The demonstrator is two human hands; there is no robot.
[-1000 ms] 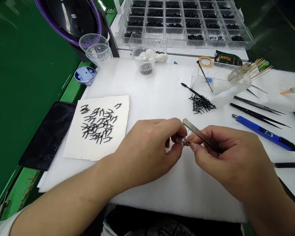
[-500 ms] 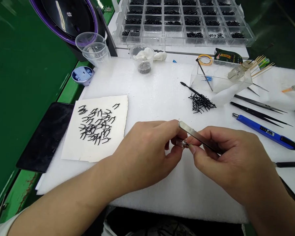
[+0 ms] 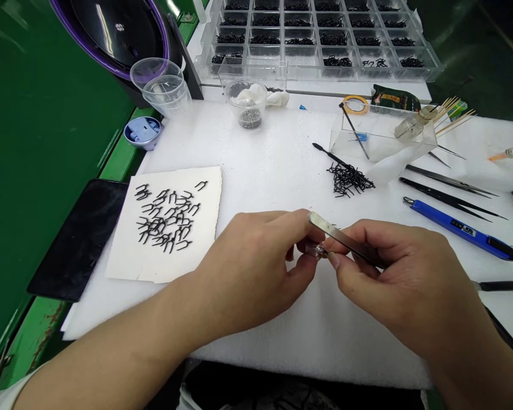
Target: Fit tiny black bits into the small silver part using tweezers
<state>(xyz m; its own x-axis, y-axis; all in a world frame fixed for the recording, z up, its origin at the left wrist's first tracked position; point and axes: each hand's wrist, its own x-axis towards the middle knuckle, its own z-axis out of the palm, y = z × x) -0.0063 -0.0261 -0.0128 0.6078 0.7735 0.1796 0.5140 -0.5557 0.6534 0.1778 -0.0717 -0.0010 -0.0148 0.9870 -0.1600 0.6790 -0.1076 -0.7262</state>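
Observation:
My left hand (image 3: 256, 267) pinches a small clear part with a metal end (image 3: 315, 249) between thumb and fingers, low in the middle of the white foam mat (image 3: 282, 165). My right hand (image 3: 406, 279) meets it from the right, fingertips on the same part, with steel tweezers (image 3: 340, 234) lying under its fingers and pointing up-left. A loose heap of small black clips (image 3: 349, 179) lies just beyond the hands. More black clips (image 3: 166, 215) are spread on a white paper sheet (image 3: 205, 228) to the left.
A clear compartment tray of black clips (image 3: 325, 37) stands at the back. Plastic cups (image 3: 160, 85), a cup with grey grains (image 3: 250, 105), a clear box (image 3: 380, 139), tweezers (image 3: 448, 199), a blue tool (image 3: 461, 229) and a black phone (image 3: 81, 236) surround the mat.
Both hands stay together on the small part; the tweezers' end has shifted slightly left. The view has drifted a little.

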